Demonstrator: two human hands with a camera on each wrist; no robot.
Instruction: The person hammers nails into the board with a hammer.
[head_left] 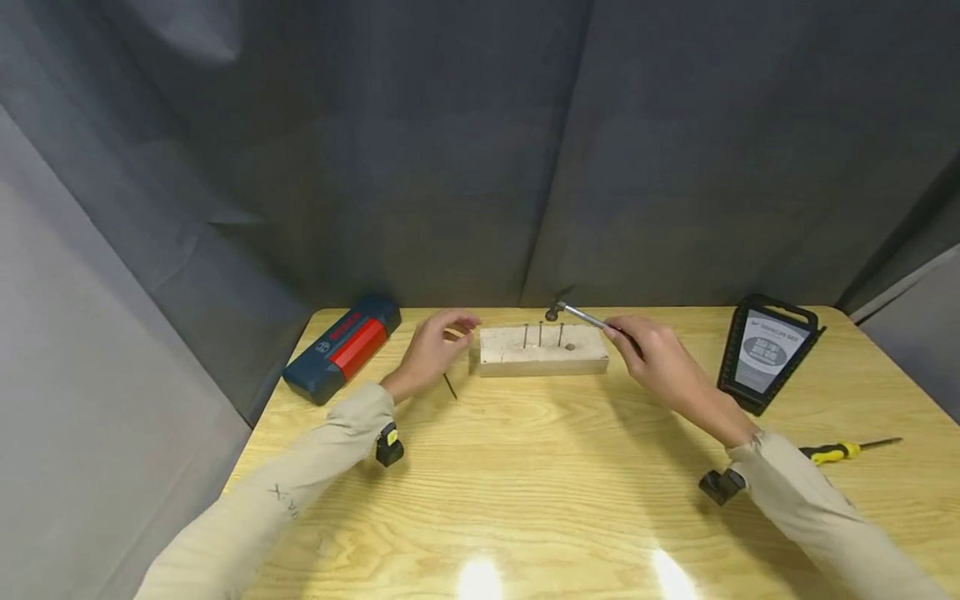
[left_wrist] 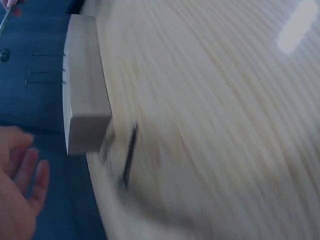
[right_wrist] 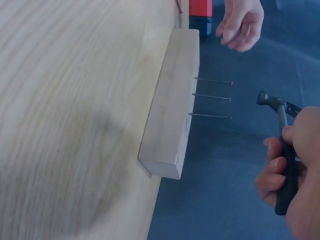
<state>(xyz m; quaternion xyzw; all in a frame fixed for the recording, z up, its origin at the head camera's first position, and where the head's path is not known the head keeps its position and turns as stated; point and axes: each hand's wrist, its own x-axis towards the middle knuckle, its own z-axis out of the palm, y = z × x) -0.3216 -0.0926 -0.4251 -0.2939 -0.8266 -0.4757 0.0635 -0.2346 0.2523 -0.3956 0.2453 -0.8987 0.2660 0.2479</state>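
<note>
My right hand grips a small claw hammer by its black handle. The hammer's metal head hangs in the air over the right part of a pale wooden block. Three nails stand upright in a row in the block's top, their heads well above the wood. A small dark round spot shows on the top to the right of them. Just off the block's left end, my left hand hovers with loosely bent fingers and nothing in them. Below it, a thin dark nail-like rod lies on the table.
At the back left lies a blue and red case. A black plastic holder with a label stands at the right. Nearer, a yellow and black screwdriver lies partly behind the right sleeve. A dark curtain hangs behind the wooden table.
</note>
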